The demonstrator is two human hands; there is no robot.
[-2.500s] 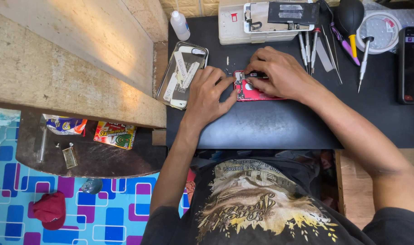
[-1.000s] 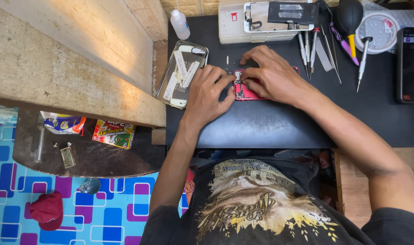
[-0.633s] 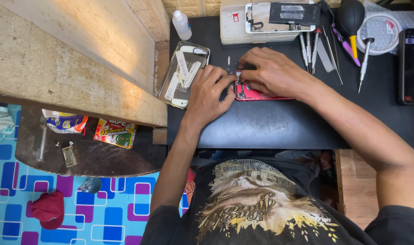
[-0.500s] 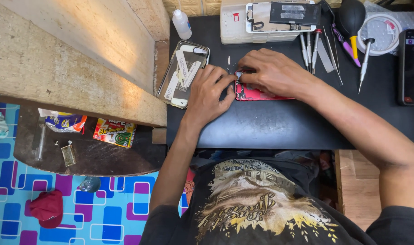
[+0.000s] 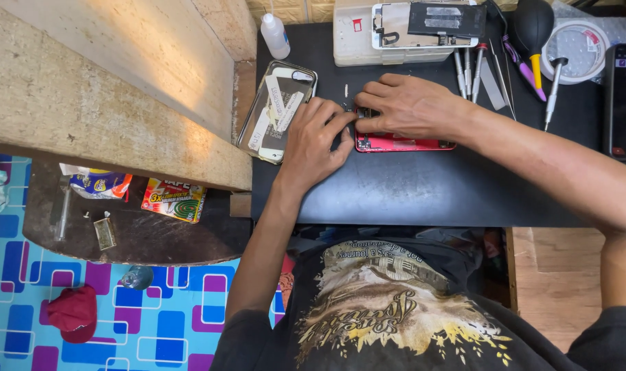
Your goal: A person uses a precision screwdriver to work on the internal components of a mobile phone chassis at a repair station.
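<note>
Beside the clear case [image 5: 277, 110]: red phone [image 5: 403, 143], my left hand [image 5: 313, 141] and right hand [image 5: 409, 106] pinching parts at its top end; steady fingertip work next, I judge.

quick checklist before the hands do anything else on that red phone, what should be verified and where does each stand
1. Red phone body lies flat on the black mat, well in from the mat's edges: ok.
2. Left hand steadies the phone's left end: ok, fingertips rest there.
3. Right hand has a clear hold at the phone's top edge: cannot tell, its fingers cover the spot.
4. Any small part or tool pinched between the fingers: cannot tell, too small to see.
5. Screwdrivers and tweezers within reach of the right hand: ok, lined up just beyond it.
6. Clear case with parts kept apart from the working spot: ok, it lies beside the left hand.
</note>
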